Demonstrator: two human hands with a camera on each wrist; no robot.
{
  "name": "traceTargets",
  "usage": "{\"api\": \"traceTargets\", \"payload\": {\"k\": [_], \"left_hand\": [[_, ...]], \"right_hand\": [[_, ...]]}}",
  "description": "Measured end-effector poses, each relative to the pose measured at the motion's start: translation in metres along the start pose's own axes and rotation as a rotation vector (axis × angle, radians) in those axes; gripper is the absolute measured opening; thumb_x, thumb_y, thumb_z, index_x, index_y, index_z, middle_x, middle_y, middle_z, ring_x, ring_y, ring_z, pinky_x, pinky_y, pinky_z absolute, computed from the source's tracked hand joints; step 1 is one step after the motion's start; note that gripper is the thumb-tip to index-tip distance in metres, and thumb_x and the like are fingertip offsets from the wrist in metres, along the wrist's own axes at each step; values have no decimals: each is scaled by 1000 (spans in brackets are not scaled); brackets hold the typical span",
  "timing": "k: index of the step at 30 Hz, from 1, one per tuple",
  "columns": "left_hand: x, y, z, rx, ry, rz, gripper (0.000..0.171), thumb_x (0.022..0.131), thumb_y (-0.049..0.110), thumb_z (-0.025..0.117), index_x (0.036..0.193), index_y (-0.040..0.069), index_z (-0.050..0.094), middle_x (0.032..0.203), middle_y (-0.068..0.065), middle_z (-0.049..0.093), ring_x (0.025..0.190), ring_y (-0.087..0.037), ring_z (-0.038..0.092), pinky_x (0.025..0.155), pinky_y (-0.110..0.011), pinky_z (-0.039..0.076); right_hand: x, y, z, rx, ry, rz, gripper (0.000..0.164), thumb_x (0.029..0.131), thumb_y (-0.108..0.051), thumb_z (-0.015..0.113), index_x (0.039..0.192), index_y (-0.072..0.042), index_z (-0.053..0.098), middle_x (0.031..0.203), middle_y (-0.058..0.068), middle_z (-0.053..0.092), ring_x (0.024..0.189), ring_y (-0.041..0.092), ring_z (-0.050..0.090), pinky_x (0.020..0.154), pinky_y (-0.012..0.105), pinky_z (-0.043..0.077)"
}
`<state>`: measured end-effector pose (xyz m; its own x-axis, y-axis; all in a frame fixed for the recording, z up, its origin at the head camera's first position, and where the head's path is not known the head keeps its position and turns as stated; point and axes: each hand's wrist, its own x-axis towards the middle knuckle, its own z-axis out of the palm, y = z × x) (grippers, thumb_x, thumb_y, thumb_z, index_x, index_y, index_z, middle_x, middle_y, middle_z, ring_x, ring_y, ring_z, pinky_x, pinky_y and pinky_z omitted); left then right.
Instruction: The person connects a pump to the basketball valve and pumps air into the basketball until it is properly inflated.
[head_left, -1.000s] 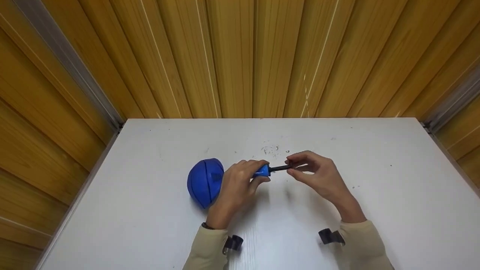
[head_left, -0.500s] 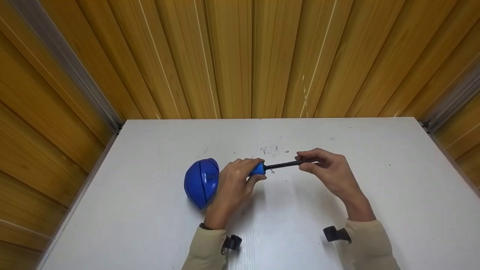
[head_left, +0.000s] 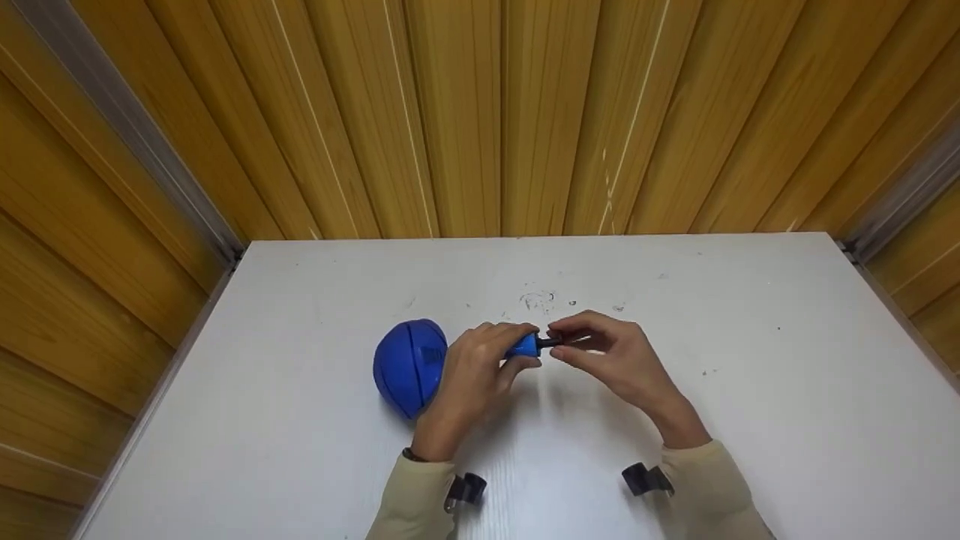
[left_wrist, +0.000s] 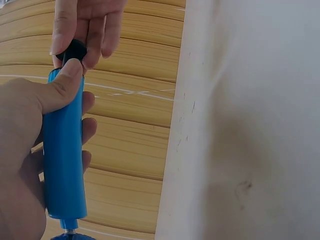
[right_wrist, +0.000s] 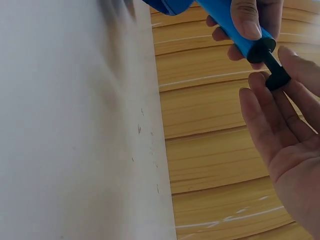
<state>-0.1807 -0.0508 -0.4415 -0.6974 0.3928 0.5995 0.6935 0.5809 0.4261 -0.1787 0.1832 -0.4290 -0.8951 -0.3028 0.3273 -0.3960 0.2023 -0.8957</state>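
Observation:
A blue hand pump [left_wrist: 64,160] lies across the left hand [head_left: 474,375], whose fingers and thumb are wrapped round its barrel. At its right end a short stretch of black plunger rod shows, ending in a small black handle [right_wrist: 278,79]. The right hand [head_left: 622,364] holds that handle between thumb and fingers. From the pump's other end a nozzle with a thin metal needle runs to a blue, partly collapsed ball [head_left: 406,369] with dark seams, beside the left hand. Only the ball's edge shows in the left wrist view.
Under the hands is a white table [head_left: 300,450] with dark scuff marks near its middle. Yellow wood-look panels [head_left: 465,120] rise behind and at both sides. A small black camera [head_left: 466,489] sits on each sleeve.
The right hand first drew the plunger out to the right, then moved back left, and the rod is now mostly inside the barrel. The left hand and ball shifted only slightly.

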Motion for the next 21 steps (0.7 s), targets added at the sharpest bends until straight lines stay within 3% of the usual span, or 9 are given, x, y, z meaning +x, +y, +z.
{"api": "traceTargets", "payload": {"k": [5, 12, 16, 21], "left_hand": [[0, -6, -4, 0, 12, -31, 37, 93, 25, 84, 125, 9, 77, 113, -3, 79, 97, -20, 72, 85, -36, 59], [-1, -7, -6, 18, 51, -50, 36, 92, 20, 85, 125, 8, 76, 112, -3, 79, 96, -21, 72, 83, -36, 58], [-1, -4, -2, 44, 53, -20, 35, 94, 23, 83, 125, 7, 76, 112, -4, 78, 95, -21, 71, 81, -35, 58], [1, 0, 4, 98, 75, 14, 35, 93, 26, 83, 121, 6, 77, 110, -5, 79, 94, -22, 71, 78, -36, 57]], "right_hand": [[-3, -2, -25, -64, 36, -51, 28, 93, 0, 82, 119, -6, 77, 115, 11, 76, 101, 22, 75, 90, 30, 59], [-12, -6, -56, -32, 148, 39, 30, 91, 3, 82, 120, -3, 78, 117, 14, 77, 100, 21, 76, 88, 27, 59], [-11, -6, -50, 5, 155, 84, 29, 90, 4, 82, 118, 2, 78, 115, 17, 77, 100, 20, 76, 91, 29, 59], [-3, 0, -23, 41, 127, 91, 25, 89, 5, 82, 114, 3, 78, 112, 18, 77, 100, 20, 76, 90, 30, 60]]}}
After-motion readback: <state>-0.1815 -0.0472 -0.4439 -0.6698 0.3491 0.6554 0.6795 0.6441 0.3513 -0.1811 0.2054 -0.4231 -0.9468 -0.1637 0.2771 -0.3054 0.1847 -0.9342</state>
